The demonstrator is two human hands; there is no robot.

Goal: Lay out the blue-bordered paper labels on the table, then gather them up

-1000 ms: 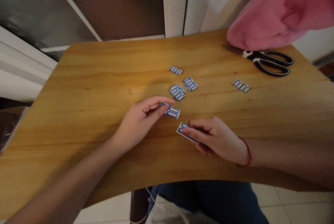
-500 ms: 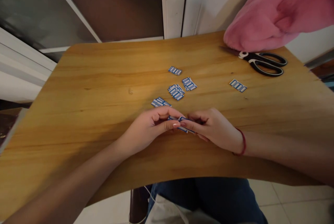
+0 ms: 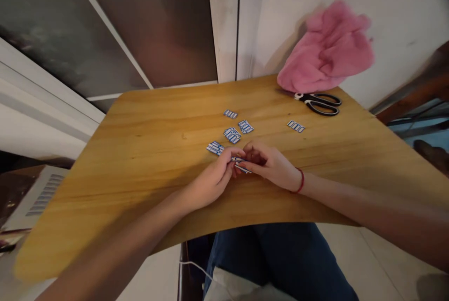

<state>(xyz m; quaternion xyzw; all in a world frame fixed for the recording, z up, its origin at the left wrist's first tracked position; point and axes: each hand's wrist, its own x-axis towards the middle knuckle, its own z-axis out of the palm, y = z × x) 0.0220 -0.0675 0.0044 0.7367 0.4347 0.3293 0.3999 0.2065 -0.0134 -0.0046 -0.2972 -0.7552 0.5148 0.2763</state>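
Small white label strips with blue borders (image 3: 243, 167) are pinched between my two hands just above the table. My left hand (image 3: 213, 179) is closed round their left end, its thumb largely out of sight. From the other side, my right hand (image 3: 275, 164), with a red cord at the wrist, grips them between thumb and curled fingers. How many strips are held cannot be made out. Just beyond my left fingers lies a fanned pile of similar strips (image 3: 213, 147). Further back are another pile (image 3: 232, 134), a smaller stack (image 3: 246, 126) and a strip (image 3: 230, 113).
To the right lies one separate label strip (image 3: 296, 126). Black-handled scissors (image 3: 322, 103) rest at the back right, beside a pink plush cloth (image 3: 326, 53) against the wall. The wooden table (image 3: 157, 128) has a curved front edge over my lap.
The camera view has shifted, bringing the whole pink cloth into sight. My left thumb has moved down behind the strips, and the held strips sit at a slightly different angle.
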